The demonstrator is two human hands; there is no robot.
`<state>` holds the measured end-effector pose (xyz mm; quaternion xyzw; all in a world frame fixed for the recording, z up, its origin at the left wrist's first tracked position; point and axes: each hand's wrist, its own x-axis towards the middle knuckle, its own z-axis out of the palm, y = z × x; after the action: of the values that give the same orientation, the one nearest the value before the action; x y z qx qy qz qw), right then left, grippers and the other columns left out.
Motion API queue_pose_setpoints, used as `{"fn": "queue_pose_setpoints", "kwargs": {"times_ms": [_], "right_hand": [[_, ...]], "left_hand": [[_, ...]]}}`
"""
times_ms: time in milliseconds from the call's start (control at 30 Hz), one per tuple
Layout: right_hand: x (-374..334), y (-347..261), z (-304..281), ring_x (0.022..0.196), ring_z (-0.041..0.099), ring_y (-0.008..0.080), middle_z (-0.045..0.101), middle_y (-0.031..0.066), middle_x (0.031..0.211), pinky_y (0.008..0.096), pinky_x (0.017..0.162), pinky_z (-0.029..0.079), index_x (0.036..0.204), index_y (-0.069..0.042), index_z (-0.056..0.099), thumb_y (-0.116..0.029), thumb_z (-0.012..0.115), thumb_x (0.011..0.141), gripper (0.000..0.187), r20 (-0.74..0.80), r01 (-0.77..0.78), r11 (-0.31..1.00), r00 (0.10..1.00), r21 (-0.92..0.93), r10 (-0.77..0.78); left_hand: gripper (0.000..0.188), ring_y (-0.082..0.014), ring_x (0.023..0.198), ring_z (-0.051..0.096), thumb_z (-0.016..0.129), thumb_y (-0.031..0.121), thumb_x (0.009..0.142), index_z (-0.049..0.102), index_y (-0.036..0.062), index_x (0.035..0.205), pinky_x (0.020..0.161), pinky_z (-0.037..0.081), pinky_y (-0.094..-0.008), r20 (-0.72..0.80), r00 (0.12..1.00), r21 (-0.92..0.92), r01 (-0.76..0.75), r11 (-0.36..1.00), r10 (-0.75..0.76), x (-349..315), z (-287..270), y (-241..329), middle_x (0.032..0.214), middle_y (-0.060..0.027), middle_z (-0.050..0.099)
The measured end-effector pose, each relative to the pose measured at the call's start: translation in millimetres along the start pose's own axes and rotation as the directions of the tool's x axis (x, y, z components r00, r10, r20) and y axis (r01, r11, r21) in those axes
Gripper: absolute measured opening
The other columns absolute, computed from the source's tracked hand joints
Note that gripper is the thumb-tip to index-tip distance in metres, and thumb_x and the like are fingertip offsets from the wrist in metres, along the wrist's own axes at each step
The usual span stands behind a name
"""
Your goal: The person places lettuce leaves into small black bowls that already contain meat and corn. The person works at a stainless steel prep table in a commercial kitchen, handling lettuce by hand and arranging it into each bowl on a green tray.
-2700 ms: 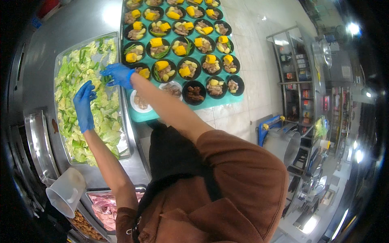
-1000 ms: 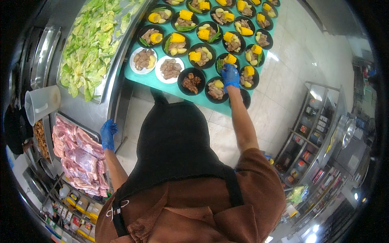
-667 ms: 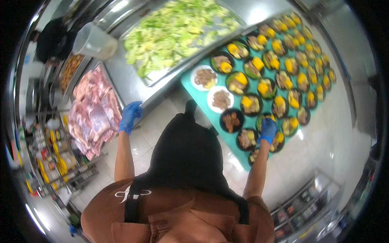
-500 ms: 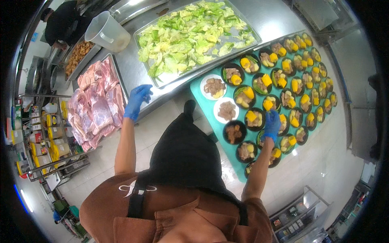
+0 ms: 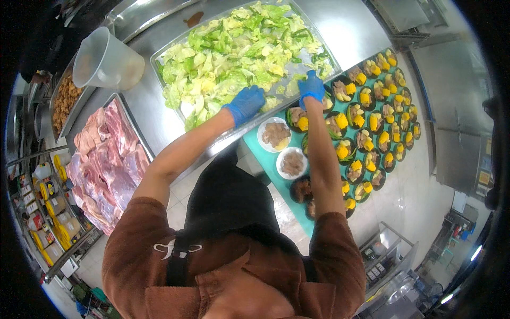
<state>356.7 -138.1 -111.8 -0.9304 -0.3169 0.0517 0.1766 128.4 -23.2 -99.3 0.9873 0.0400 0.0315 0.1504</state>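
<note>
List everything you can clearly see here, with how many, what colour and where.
Tray: one, silvery, on the steel counter
Lettuce leaves: many, green, in that tray
Jug: one, translucent, left of the tray
Raw meat: several pieces, pink, lower left
Food pieces: many, brown, in a metal container, far left
Plates: two, white, left side of the turquoise table
Dishes: too many to count reliably, black, on that table
Corn pieces: many, yellow, in black dishes
Racks: at least two, grey, lower left and lower right
Apron: one, black, centre
Shirt: one, brown, bottom
Left hand: one, blue-gloved, at the tray's near edge
Right hand: one, blue-gloved, same edge, further right
</note>
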Motion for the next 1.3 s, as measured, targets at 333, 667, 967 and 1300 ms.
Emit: {"fn": "queue_pose_setpoints", "kwargs": {"times_ms": [333, 667, 967, 1300], "right_hand": [[7.4, -1.7, 18.1, 0.076, 0.067, 0.0329, 0.069, 0.0175, 0.088, 0.0375, 0.073, 0.054, 0.108, -0.005, 0.066, -0.011, 0.066, 0.077, 0.032, -0.046, -0.140, 0.865, 0.982, 0.482, 0.184], [1.5, -156.7, 39.2, 0.091, 0.060, 0.0160, 0.063, 0.0032, 0.102, 0.0361, 0.080, 0.051, 0.117, -0.011, 0.061, -0.021, 0.057, 0.094, 0.025, 0.613, -0.619, -0.028, 0.783, 0.785, -0.106], [76.0, -243.6, 99.5, 0.077, 0.064, 0.0218, 0.068, 0.0095, 0.091, 0.0332, 0.072, 0.051, 0.102, -0.006, 0.067, -0.025, 0.071, 0.083, 0.027, 0.371, -0.161, 0.566, 0.886, 0.808, -0.277], [92.0, -221.9, 125.2, 0.090, 0.067, 0.0330, 0.070, 0.0180, 0.097, 0.0426, 0.081, 0.052, 0.098, -0.002, 0.067, -0.033, 0.067, 0.084, 0.033, 0.061, 0.187, 0.794, 0.961, 0.578, -0.271]], "left_hand": [[0.023, -0.0296, 0.074, 0.064, 0.065, 0.021, 0.078, 0.066, -0.0003, 0.086, 0.071, 0.050, -0.0396, 0.013, 0.963, -0.568, 0.228, 0.790, -0.269, 12.4, -31.4, -43.7, 0.079, -0.0152, 0.067], [0.022, -0.0138, 0.072, 0.059, 0.065, 0.016, 0.085, 0.068, -0.0023, 0.095, 0.070, 0.049, -0.0309, -0.072, 0.821, -0.828, 0.268, 0.493, -0.566, 22.2, -66.4, -92.3, 0.085, -0.0131, 0.069], [0.026, -0.0210, 0.086, 0.068, 0.063, 0.014, 0.085, 0.068, -0.0015, 0.105, 0.078, 0.052, -0.0321, -0.276, 0.654, -0.693, 0.372, 0.617, -0.705, -47.0, -121.0, -164.1, 0.096, -0.0166, 0.071], [0.022, -0.0433, 0.092, 0.063, 0.053, 0.015, 0.083, 0.069, 0.0017, 0.088, 0.082, 0.051, -0.0469, -0.097, 0.737, -0.269, 0.628, 0.731, -0.669, 52.2, -115.8, -239.7, 0.095, -0.0241, 0.067]]}}
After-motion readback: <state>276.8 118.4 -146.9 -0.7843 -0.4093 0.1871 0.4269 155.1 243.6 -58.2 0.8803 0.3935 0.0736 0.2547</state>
